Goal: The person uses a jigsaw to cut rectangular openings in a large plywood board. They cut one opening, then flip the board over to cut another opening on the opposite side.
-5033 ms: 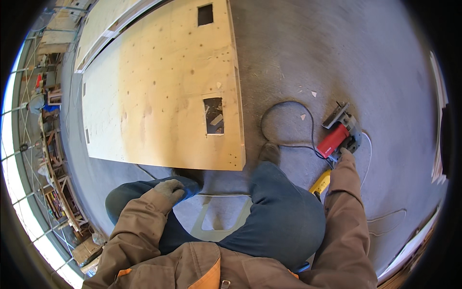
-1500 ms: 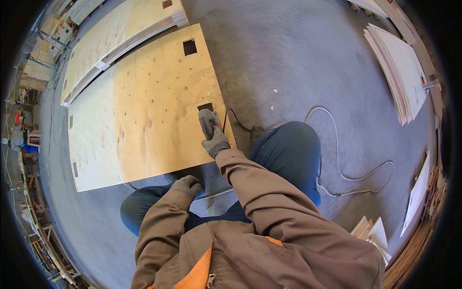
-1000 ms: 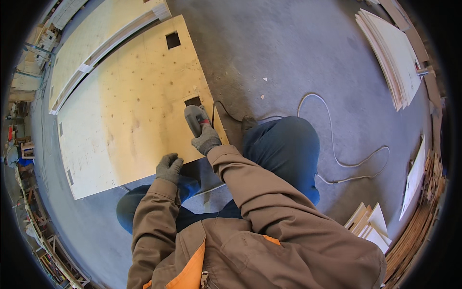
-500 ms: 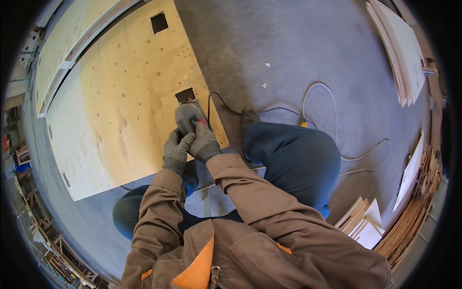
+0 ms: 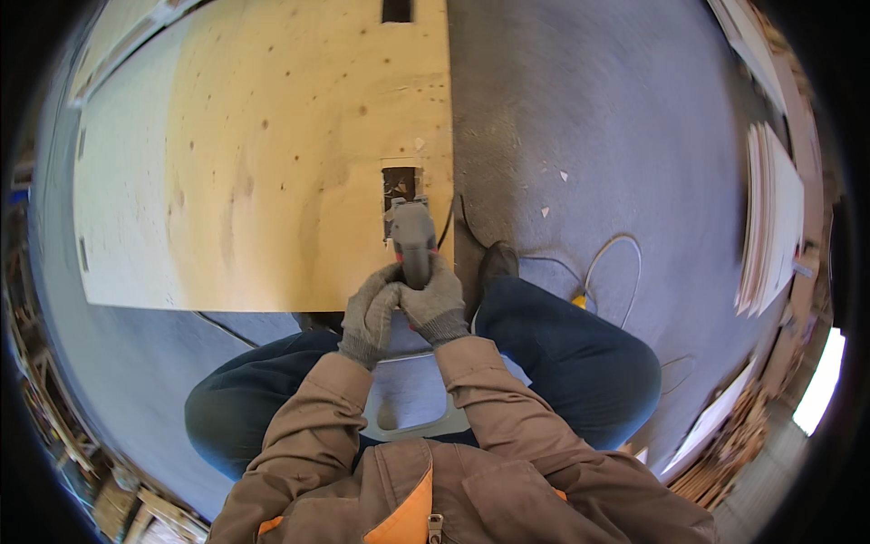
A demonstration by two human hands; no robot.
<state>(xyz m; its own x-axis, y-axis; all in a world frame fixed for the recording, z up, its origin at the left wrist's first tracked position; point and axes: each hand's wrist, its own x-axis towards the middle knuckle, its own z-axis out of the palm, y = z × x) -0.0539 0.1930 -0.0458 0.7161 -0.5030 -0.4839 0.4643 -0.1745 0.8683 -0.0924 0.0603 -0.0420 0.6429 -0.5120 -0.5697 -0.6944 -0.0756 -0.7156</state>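
Observation:
A grey corded jigsaw (image 5: 412,227) stands on a knotty plywood panel (image 5: 272,181), its front end at the near edge of a rectangular cutout (image 5: 399,186). My gloved right hand (image 5: 437,295) is wrapped round the jigsaw's rear handle. Beside it, my gloved left hand (image 5: 370,313) is closed against the same handle from the left; part of its grip is hidden. The blade cannot be seen. A small wood chip (image 5: 419,143) lies just beyond the cutout. Farther up the panel is a second dark cutout (image 5: 397,11).
A dark cable (image 5: 462,213) runs from beside the jigsaw to a yellow connector (image 5: 580,301) and a pale looped cord (image 5: 625,240) on the grey floor (image 5: 598,118). Thin white sheets (image 5: 775,218) lean at the right. My knees flank the panel's near edge.
My view has turned, so the panel's right edge now runs nearly straight up. The jigsaw now points straight away from me, still held by both hands at the nearer cutout.

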